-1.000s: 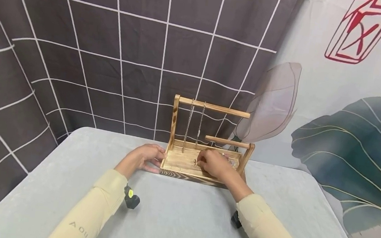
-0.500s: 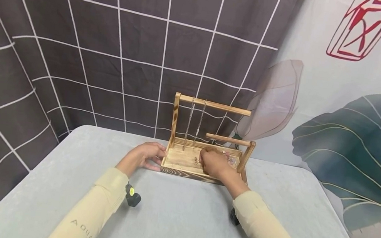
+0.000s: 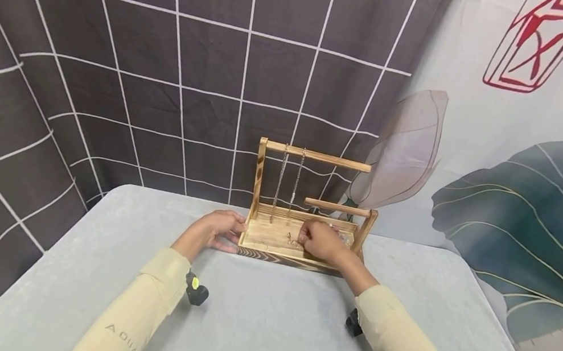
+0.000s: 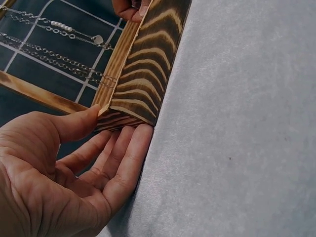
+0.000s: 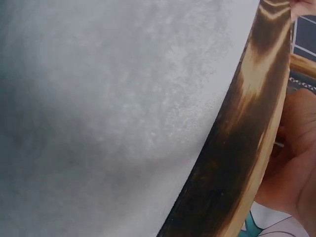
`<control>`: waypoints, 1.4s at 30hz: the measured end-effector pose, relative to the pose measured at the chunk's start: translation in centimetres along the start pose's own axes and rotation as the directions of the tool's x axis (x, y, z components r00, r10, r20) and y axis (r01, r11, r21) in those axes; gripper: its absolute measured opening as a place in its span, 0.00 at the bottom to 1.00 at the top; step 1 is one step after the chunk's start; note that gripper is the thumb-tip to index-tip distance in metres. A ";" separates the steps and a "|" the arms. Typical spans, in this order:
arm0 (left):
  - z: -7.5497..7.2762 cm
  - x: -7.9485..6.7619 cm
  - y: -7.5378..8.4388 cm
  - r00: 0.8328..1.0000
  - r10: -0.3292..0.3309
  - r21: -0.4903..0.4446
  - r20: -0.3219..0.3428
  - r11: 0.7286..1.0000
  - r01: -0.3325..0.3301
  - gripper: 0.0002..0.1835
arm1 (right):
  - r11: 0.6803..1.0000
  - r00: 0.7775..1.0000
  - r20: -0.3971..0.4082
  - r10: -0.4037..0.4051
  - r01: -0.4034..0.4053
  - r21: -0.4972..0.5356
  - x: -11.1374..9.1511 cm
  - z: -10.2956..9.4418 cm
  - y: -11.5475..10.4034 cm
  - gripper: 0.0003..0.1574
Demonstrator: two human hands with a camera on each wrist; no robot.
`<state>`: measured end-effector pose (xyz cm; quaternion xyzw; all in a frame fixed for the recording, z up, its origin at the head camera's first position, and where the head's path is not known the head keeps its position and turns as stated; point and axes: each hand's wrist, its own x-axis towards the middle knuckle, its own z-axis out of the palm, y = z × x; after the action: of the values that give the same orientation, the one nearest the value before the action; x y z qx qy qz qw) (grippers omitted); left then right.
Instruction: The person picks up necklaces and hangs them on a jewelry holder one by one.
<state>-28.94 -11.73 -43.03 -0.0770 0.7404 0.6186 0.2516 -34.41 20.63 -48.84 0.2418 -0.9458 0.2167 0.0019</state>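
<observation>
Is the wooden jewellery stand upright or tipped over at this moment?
Upright. In the head view, the wooden jewellery stand rests base-down on the table, its upper bar raised, with two necklaces hanging down from it.

Left fingers (image 4: 129, 160) slightly bent opposite thumb (image 4: 76, 126), right fingers (image 3: 303, 237) curled.

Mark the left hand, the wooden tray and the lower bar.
Left hand (image 3: 216, 227), head view: middle of the hand.
Wooden tray (image 3: 261, 236), head view: bare floor.
Lower bar (image 3: 337, 207), head view: middle of its length.
</observation>
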 end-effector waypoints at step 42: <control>-0.3 -0.1 0.3 1.000 -0.011 -0.005 0.013 1.000 0.011 0.21 | 0.955 0.979 0.029 0.203 -0.204 0.216 -0.9 -2.5 -1.9 0.13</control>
<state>-29.11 -11.93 -42.70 -0.0774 0.7367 0.6196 0.2596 -33.00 20.53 -45.91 0.1426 -0.9361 0.3175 -0.0502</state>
